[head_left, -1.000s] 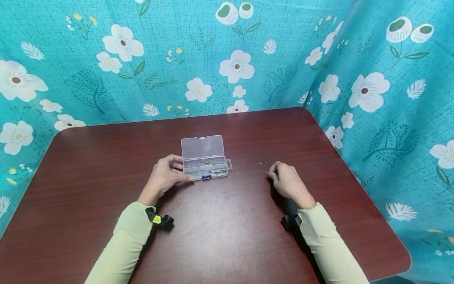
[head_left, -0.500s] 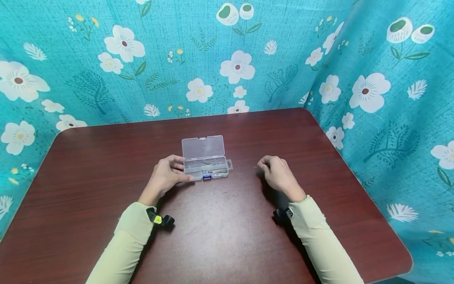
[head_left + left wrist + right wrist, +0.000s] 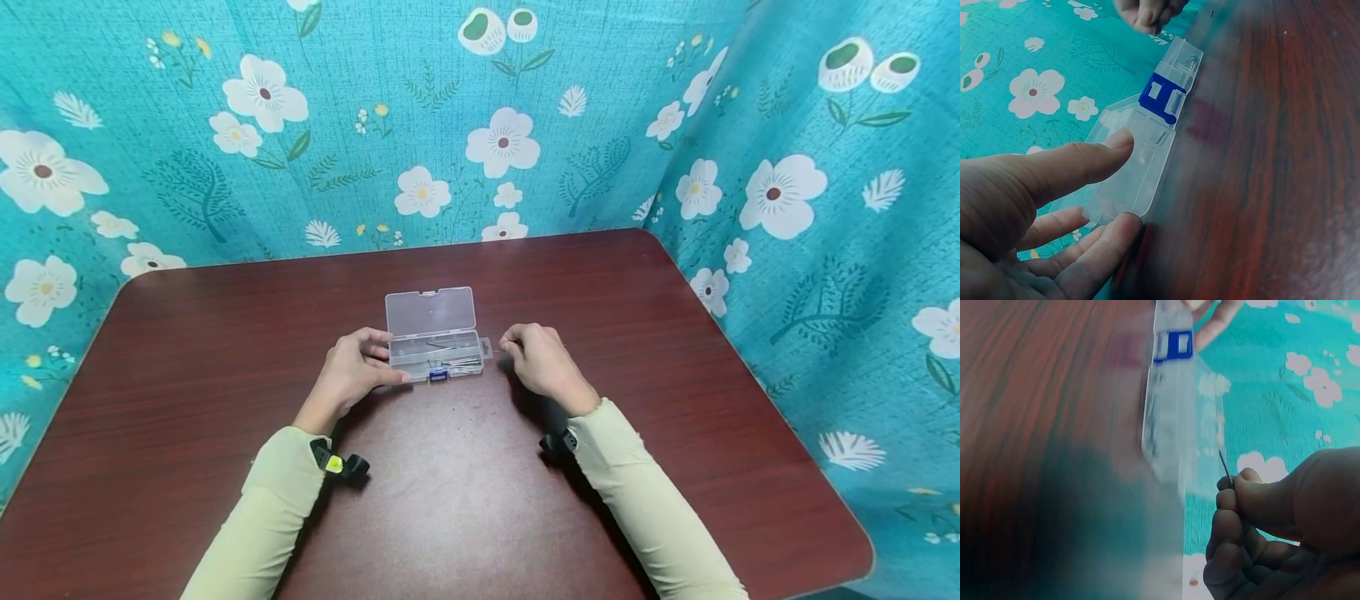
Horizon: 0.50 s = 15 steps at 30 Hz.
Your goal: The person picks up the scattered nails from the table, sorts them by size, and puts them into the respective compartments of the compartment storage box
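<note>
A clear plastic storage box (image 3: 408,369) stands on the table with its lid (image 3: 430,313) raised at the back and a blue latch (image 3: 438,374) in front. Several thin metal nails (image 3: 461,364) lie in its front compartment, and more are in the rear one. My left hand (image 3: 350,371) holds the box's left end, thumb at the front and fingers round the corner. Just off the right end, beside the hanging tab (image 3: 486,347), my right hand (image 3: 543,362) pinches a thin nail (image 3: 1225,467) between thumb and index finger, its point sticking out.
The dark red wooden table (image 3: 465,492) has rounded corners. A blue flowered curtain (image 3: 360,125) hangs behind it and along the right side. Black camera mounts (image 3: 341,464) sit on both wrists.
My right hand has moved left across the table with the nail, from well right of the box to beside its right end. The left hand and the box have stayed put.
</note>
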{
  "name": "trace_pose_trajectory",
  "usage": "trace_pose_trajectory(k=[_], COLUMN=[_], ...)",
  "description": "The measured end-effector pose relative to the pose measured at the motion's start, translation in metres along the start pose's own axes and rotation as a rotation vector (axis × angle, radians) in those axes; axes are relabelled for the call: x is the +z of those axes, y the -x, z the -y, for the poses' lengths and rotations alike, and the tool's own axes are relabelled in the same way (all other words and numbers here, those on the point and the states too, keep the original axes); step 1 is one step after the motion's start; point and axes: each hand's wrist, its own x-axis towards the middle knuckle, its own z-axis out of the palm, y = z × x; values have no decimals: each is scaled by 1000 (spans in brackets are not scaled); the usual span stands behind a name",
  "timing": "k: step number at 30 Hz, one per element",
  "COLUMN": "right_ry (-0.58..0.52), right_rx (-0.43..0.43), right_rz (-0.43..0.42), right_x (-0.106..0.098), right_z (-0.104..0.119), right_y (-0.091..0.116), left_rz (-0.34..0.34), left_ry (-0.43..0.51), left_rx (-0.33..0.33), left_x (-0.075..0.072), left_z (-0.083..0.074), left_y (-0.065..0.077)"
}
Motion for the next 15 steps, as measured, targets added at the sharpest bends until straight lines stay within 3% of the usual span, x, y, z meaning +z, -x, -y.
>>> trace_pose_trajectory(k=[15], right_ry=[15], right_rx=[-65], right_rz=[110], right_x=[39], right_z=[49], right_y=[-33], left_rz=[-2], left_ry=[-13], left_rx=[-1], left_x=[-1], left_z=[-3], left_y=[1])
